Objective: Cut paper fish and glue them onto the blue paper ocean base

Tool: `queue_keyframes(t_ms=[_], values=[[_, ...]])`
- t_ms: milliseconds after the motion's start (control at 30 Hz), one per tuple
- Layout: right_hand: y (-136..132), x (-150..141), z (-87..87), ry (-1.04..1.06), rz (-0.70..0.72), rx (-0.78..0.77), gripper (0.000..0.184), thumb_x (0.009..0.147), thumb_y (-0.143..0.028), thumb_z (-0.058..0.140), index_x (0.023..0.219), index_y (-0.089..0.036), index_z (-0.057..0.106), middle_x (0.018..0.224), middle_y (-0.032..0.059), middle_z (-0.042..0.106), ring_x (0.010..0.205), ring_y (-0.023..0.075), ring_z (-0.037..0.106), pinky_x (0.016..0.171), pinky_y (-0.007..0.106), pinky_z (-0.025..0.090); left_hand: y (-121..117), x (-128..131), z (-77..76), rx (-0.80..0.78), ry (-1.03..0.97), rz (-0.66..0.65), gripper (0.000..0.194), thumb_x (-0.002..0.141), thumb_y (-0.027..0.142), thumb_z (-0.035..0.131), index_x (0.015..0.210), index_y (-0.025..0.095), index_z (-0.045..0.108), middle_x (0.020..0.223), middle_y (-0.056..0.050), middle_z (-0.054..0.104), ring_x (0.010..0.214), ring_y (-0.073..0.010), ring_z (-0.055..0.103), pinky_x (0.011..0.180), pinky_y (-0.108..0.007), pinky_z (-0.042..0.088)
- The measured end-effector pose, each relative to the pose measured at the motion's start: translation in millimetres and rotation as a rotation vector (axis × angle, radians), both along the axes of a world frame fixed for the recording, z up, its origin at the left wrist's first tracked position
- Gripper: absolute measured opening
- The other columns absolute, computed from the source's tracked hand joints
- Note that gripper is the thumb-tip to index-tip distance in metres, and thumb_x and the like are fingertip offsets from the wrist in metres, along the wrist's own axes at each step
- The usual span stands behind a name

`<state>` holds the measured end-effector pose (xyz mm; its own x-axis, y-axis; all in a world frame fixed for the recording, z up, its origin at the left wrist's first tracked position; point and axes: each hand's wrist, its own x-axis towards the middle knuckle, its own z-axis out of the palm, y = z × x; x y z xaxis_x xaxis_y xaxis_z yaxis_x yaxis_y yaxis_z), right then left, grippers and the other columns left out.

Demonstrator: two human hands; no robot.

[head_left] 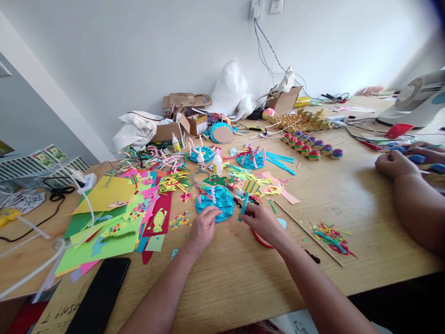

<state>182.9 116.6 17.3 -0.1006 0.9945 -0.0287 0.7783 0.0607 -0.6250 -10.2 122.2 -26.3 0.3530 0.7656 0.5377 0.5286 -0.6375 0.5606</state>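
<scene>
A round blue disc (225,200) covered with wavy blue paper strips lies in front of me, with pink twisted pipe cleaners standing on its far left part. My left hand (203,228) is at its near left edge, fingers together and gripping the rim. Just right of the disc, my right hand (260,221) pinches a teal twisted pipe cleaner (244,202), which points up from the fingers. Dark brown pipe cleaners (255,199) lie behind that hand. Partly hidden under my right wrist is a red-rimmed round object (261,240).
Left are coloured paper sheets (104,218) and a black phone (100,297). Glue bottles (217,164) and another decorated blue disc (251,158) stand behind. A wooden stick (309,234) and paper scraps (333,237) lie right. A co-worker's hand (399,163) is at the far right, near painted egg-carton pieces.
</scene>
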Motion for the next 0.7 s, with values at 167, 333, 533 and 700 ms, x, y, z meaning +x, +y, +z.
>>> queue_keyframes(t_ms=[167,333,533,700], values=[[-34,22,-5.3,-0.109,0.017,-0.219,0.019,0.07,-0.023,0.047,0.052,-0.017,0.049,0.049,-0.0028,0.045,0.049,0.0095,0.039,0.047,0.023,0.023,-18,18,9.7,-0.072,0.087,-0.188,0.038,0.076,-0.002,0.038,0.099,0.017,0.062,0.097,-0.007,0.065,0.092,-0.0167,0.06,0.082,-0.031,0.05],[-47,21,-10.1,-0.17,0.032,-0.262,0.022,0.072,-0.023,0.045,0.052,-0.017,0.05,0.05,-0.0016,0.046,0.048,0.0092,0.037,0.047,0.023,0.021,-32,35,9.8,-0.097,0.167,-0.331,0.037,0.076,-0.001,0.037,0.101,0.013,0.061,0.098,-0.009,0.065,0.093,-0.0179,0.059,0.084,-0.031,0.048],[-56,34,-3.8,-0.249,0.008,-0.24,0.025,0.077,-0.032,0.046,0.061,-0.018,0.059,0.06,0.003,0.058,0.056,0.0126,0.047,0.051,0.024,0.024,-34,36,3.5,-0.136,0.24,-0.347,0.04,0.074,-0.002,0.036,0.101,0.014,0.061,0.099,-0.008,0.064,0.095,-0.0183,0.057,0.086,-0.033,0.047],[-67,79,1.2,-0.381,-0.257,-0.156,0.015,0.075,-0.03,0.049,0.075,-0.02,0.06,0.079,0.0052,0.063,0.072,0.0182,0.056,0.056,0.025,0.03,-34,36,1.7,-0.154,0.222,-0.351,0.04,0.074,-0.002,0.037,0.101,0.015,0.061,0.098,-0.008,0.064,0.094,-0.0184,0.057,0.085,-0.034,0.048]])
